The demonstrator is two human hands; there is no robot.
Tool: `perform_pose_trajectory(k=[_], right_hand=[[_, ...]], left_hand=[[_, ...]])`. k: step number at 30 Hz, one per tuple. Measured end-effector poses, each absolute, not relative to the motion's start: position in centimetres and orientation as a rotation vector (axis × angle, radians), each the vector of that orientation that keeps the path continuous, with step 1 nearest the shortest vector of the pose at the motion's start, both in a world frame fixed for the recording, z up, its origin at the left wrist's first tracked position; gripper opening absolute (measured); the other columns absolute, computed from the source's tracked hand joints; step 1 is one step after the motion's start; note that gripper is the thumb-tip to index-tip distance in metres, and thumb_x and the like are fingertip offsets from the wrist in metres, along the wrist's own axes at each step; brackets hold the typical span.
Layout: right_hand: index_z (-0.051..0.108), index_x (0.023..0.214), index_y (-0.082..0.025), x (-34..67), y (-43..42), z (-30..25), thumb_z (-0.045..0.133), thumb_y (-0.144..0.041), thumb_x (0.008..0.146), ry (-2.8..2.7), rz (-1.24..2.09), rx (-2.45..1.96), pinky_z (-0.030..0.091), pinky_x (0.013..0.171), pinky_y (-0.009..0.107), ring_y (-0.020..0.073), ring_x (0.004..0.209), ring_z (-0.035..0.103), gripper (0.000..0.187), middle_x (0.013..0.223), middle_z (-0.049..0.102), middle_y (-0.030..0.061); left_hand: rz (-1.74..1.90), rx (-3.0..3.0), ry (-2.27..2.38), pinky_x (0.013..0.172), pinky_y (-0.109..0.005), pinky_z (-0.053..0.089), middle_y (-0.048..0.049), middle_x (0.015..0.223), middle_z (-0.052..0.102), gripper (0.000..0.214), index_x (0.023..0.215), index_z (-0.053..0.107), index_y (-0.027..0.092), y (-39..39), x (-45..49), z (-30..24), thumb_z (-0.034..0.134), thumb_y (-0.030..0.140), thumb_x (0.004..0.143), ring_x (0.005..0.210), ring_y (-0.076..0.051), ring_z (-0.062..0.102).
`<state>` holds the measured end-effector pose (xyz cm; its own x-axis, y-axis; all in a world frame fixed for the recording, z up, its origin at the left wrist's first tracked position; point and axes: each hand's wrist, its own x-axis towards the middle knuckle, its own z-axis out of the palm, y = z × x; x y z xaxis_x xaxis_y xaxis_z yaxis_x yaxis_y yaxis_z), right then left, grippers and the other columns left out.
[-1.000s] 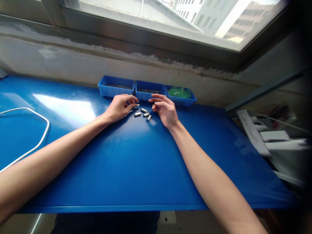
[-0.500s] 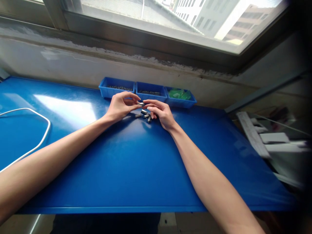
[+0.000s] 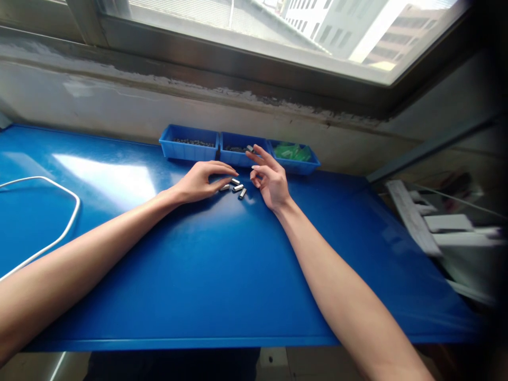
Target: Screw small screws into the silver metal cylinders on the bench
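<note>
Several small oblong silver metal pieces with dark parts point(image 3: 237, 188) lie loosely together on the blue table point(image 3: 238, 264). My left hand point(image 3: 200, 181) is low at their left side, thumb and fingers apart, with the thumb tip close to the leftmost piece; whether it touches cannot be told. My right hand point(image 3: 272, 180) is raised to the right of the pieces. Its two outstretched fingers pinch a similar small metal piece point(image 3: 250, 149) at the front of the middle blue bin point(image 3: 240, 157), while the other fingers curl in.
A left blue bin point(image 3: 188, 151) holds many small metal parts, and a right blue bin point(image 3: 297, 165) holds green pieces point(image 3: 293, 152). The bins stand by the wall under the window. A white cable point(image 3: 73, 222) curves across the table's left side. White objects point(image 3: 448, 225) stand off the right edge.
My hands have moved apart. The right one has risen toward the middle bin with a metal piece between two fingers; the left has dropped toward the loose pieces.
</note>
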<state>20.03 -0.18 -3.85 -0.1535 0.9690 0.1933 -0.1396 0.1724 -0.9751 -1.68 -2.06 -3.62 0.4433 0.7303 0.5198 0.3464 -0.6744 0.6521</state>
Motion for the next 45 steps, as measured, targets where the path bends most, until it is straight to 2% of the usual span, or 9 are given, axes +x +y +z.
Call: perform_pose_trajectory(k=[6,12,16,20,24,30,36,41,45], right_hand=[[0.069,0.124,-0.032,20.1,-0.2,-3.8,0.066,-0.028,0.071,-1.279,1.276,-0.898,0.034,0.045,0.024,0.0100,0.064,0.056,0.054,0.137,0.067,0.0035],[0.070,0.119,-0.030,19.9,-0.4,-3.5,0.066,-0.027,0.071,-1.271,1.265,-0.906,0.035,0.045,0.025,0.0104,0.063,0.056,0.049,0.131,0.069,0.0040],[0.073,0.108,-0.026,19.8,-0.5,-3.5,0.070,-0.027,0.071,-1.259,1.265,-0.902,0.034,0.045,0.024,0.0093,0.057,0.051,0.037,0.096,0.073,0.0024],[0.073,0.092,-0.023,19.8,-0.4,-3.9,0.074,-0.027,0.071,-1.315,1.205,-0.908,0.030,0.046,0.024,0.0083,0.050,0.041,0.022,0.059,0.052,-0.0056],[0.071,0.087,-0.021,19.8,-0.1,-4.2,0.072,-0.023,0.070,-1.342,1.185,-0.888,0.024,0.047,0.024,0.0059,0.048,0.033,0.017,0.059,0.047,-0.0069],[0.073,0.096,-0.022,19.9,-0.1,-4.2,0.068,-0.019,0.070,-1.370,1.176,-0.877,0.027,0.050,0.025,0.0076,0.051,0.039,0.027,0.062,0.050,-0.0057],[0.073,0.090,-0.021,20.0,-0.2,-4.4,0.072,-0.021,0.071,-1.397,1.165,-0.883,0.024,0.050,0.025,0.0074,0.051,0.035,0.019,0.059,0.047,-0.0064],[0.074,0.095,-0.022,20.0,-0.1,-4.4,0.072,-0.024,0.072,-1.423,1.137,-0.929,0.030,0.050,0.026,0.0086,0.051,0.037,0.024,0.059,0.049,-0.0062],[0.075,0.102,-0.021,19.9,-0.2,-4.1,0.068,-0.028,0.074,-1.380,1.225,-0.925,0.040,0.053,0.027,0.0102,0.055,0.048,0.029,0.069,0.064,-0.0020]], left_hand=[[0.918,2.395,0.839,0.111,-0.037,0.048,-0.0050,0.117,0.078,0.030,0.109,0.081,0.026,-2.0,-1.9,-3.9,0.057,0.041,0.099,0.127,-0.024,0.064],[1.007,2.451,0.917,0.095,-0.029,0.053,-0.0088,0.109,0.079,0.031,0.094,0.082,0.021,-1.9,-1.9,-3.9,0.055,0.038,0.098,0.104,-0.021,0.072],[1.074,2.417,1.078,0.085,-0.030,0.053,-0.0091,0.100,0.078,0.021,0.091,0.079,0.017,-1.4,-2.4,-4.3,0.063,0.031,0.092,0.091,-0.021,0.072],[1.105,2.330,1.203,0.075,-0.029,0.049,-0.0042,0.089,0.074,0.016,0.094,0.072,0.017,-1.0,-2.9,-4.7,0.070,0.030,0.085,0.082,-0.019,0.068],[1.116,2.288,1.192,0.074,-0.028,0.049,-0.0030,0.088,0.072,0.020,0.103,0.070,0.018,-1.1,-2.8,-4.6,0.070,0.027,0.085,0.081,-0.018,0.067],[1.218,2.176,1.134,0.072,-0.027,0.054,-0.0071,0.095,0.074,0.022,0.103,0.073,0.016,-1.5,-2.3,-4.2,0.068,0.032,0.089,0.080,-0.017,0.070],[1.253,2.009,1.084,0.074,-0.028,0.059,-0.0083,0.089,0.077,0.027,0.091,0.077,0.014,-1.6,-2.4,-4.1,0.079,0.038,0.080,0.077,-0.019,0.073],[1.236,1.881,1.082,0.083,-0.032,0.062,-0.0107,0.096,0.079,0.036,0.098,0.078,0.012,-1.7,-2.4,-4.0,0.084,0.037,0.073,0.086,-0.023,0.076],[1.219,1.770,1.063,0.082,-0.033,0.063,-0.0112,0.095,0.080,0.040,0.099,0.078,0.012,-1.8,-2.3,-3.9,0.084,0.042,0.074,0.089,-0.025,0.077]])
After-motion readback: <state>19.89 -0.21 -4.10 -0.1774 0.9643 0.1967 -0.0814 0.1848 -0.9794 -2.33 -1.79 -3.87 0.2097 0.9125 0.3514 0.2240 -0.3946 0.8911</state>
